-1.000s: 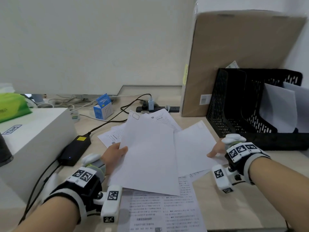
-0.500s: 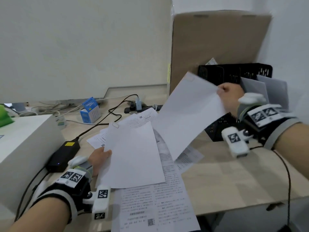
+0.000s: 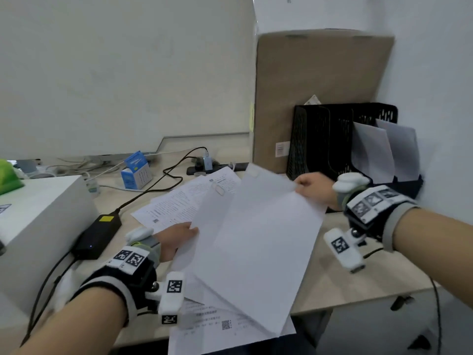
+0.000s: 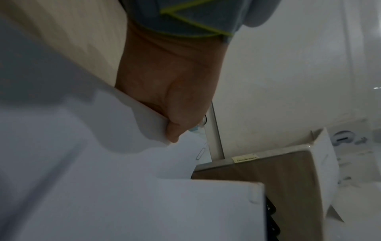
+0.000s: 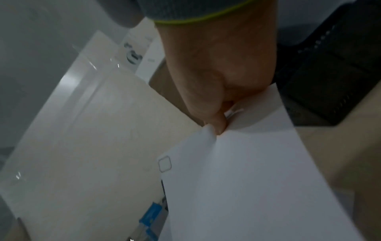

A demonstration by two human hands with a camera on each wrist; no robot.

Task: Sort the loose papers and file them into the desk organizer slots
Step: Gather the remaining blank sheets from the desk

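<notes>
My left hand [image 3: 190, 230] pinches the left edge of a blank white sheet [image 3: 212, 242] just above the desk; the left wrist view shows the thumb [image 4: 173, 130] pressed on that sheet [image 4: 103, 179]. My right hand [image 3: 300, 187] pinches the top right corner of a second blank sheet [image 3: 268, 239], which overlaps the first; the right wrist view shows this pinch [image 5: 220, 128] on that sheet [image 5: 257, 187]. Printed sheets [image 3: 179, 206] lie flat underneath. The black mesh desk organizer [image 3: 320, 139] stands just behind my right hand, with white papers [image 3: 371, 152] in its right slots.
A tall cardboard box [image 3: 320, 80] leans on the wall behind the organizer. A white box [image 3: 38, 216] fills the left, with a black power adapter [image 3: 98, 234] and cables beside it. A small blue box [image 3: 135, 170] and a power strip [image 3: 217, 166] sit at the back.
My right hand picked its sheet off the desk, raised it toward the organizer, then brought it back down over the sheet in my left hand. My left hand kept its hold.
</notes>
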